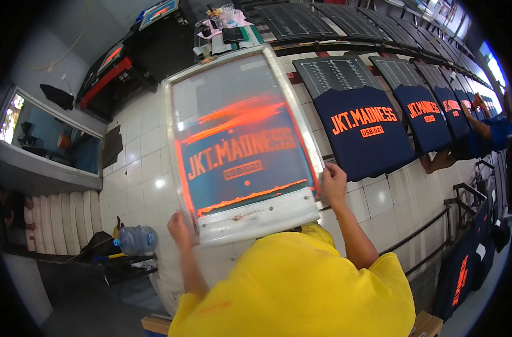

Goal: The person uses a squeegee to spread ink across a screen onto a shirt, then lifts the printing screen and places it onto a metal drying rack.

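Presently, the printing screen point(242, 143), a large metal-framed rectangle with a blue mesh streaked in orange ink, is lifted clear of the long white-tiled table point(138, 168) and tilted, its long axis running away from the person toward the far end of the bench. Both hands grip it at the near end. The left hand point(178, 227) is clenched on the near left corner of the frame; the right hand point(333, 182) is closed over the right side rail, somewhat higher up than the left, so the frame hangs between them with nearly all of its length beyond the grip. Neither hand is nearer the far end by much; the right sits slightly further along. To the right of the screen, just beside its edge, lies a navy shirt point(364, 132) with an orange print, spread flat on a board, first of a row of like shirts point(430, 115) receding rightward. Another person's arm point(478, 124) works at the far shirts. A clear water bottle point(137, 240) lies below the table at lower left.
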### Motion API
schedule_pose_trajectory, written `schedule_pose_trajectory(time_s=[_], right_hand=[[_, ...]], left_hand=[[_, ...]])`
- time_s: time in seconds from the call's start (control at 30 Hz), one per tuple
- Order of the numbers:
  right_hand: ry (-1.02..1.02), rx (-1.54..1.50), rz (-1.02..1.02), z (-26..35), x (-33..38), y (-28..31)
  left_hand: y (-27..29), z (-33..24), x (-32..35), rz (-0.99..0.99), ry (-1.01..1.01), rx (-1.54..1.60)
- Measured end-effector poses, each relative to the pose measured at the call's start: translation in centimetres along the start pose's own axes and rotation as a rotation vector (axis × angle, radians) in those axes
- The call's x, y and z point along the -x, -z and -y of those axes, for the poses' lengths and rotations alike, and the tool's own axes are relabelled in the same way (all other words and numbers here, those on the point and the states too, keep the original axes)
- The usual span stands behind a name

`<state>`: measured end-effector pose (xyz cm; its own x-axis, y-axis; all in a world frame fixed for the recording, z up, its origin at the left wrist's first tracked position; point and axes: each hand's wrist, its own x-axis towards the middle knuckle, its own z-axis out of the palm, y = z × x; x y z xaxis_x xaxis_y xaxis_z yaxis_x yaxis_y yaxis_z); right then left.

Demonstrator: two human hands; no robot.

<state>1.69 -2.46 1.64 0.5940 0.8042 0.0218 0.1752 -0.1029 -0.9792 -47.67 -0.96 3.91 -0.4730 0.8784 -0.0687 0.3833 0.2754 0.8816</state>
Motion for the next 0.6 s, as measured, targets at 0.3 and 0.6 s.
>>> schedule_pose_trajectory(time_s=[0.3,0.6], right_hand=[[-0.016,-0.114,0.317,4.5,6.0,-12.0],[-0.091,-0.148,0.525,8.1,10.8,-17.8]], left_hand=[[14.1,2.1,0.1,-0.215,0.077,-0.1],[22.4,7.8,1.1,-0.349,0.18,0.046]])
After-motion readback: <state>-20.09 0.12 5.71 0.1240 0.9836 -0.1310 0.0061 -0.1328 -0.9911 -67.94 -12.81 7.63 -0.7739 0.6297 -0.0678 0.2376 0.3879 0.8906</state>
